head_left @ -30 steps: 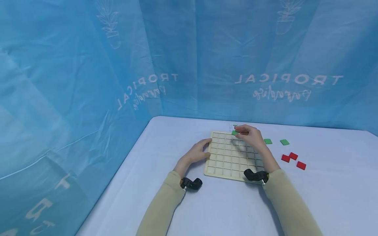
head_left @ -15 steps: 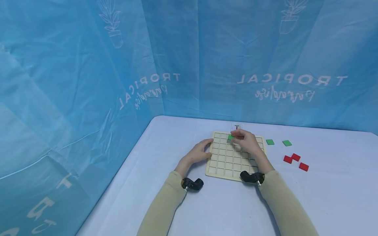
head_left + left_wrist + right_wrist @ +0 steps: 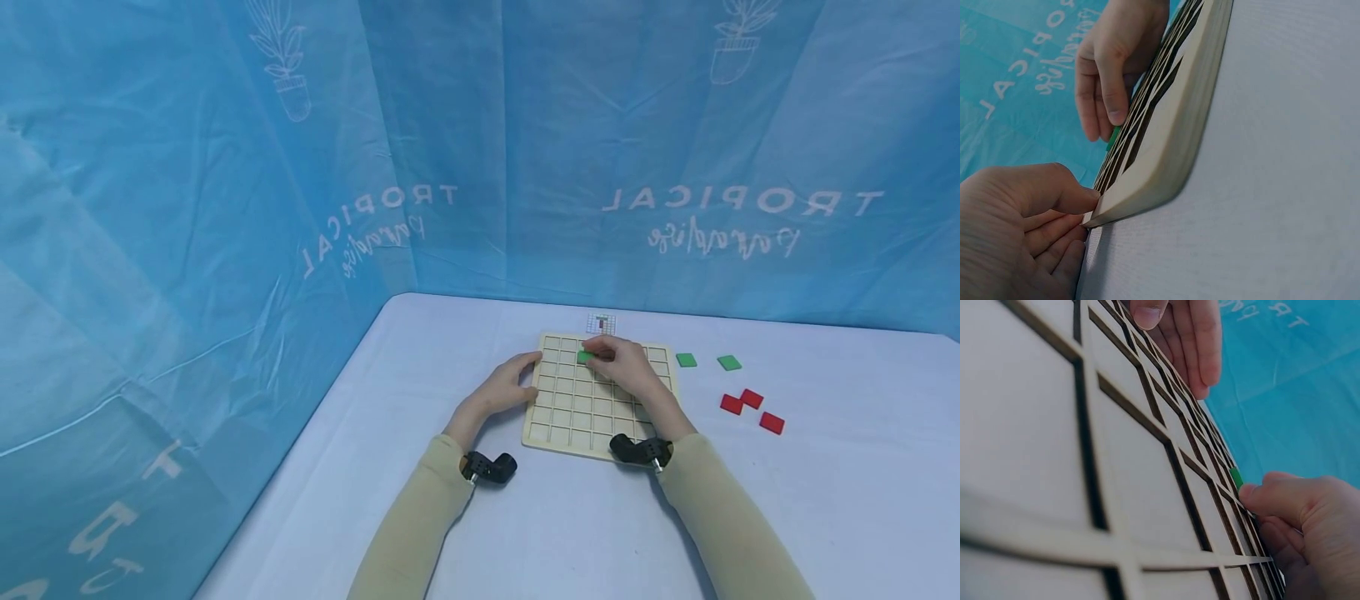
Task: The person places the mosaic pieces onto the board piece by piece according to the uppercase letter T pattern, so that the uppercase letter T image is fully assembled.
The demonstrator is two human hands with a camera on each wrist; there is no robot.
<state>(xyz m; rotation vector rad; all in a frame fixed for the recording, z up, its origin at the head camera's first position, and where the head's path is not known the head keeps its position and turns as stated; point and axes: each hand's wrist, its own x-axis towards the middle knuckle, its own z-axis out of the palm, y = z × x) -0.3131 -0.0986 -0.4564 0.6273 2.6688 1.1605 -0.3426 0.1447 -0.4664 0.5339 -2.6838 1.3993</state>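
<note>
My right hand [image 3: 626, 365] pinches a green square tile [image 3: 585, 357] between thumb and fingertips, over the upper rows of a pale wooden grid board [image 3: 558, 435]. In the right wrist view the tile [image 3: 1237, 477] stands up from the grid, its lower part hidden by the thumb. My left hand [image 3: 501, 387] holds the board's left edge; in the left wrist view the thumb [image 3: 1072, 192] lies on the rim near a rounded corner, with the other fingers bent beside it.
Two green tiles [image 3: 686, 360] lie right of the board, with three red tiles [image 3: 772, 423] nearer to me. A small printed grid card [image 3: 602, 323] lies behind the board. Blue curtains [image 3: 675, 150] hang along the white table's back and left.
My right hand has brought the green tile left and toward me, from the board's far edge down onto its upper rows. The left hand stays at the board's edge.
</note>
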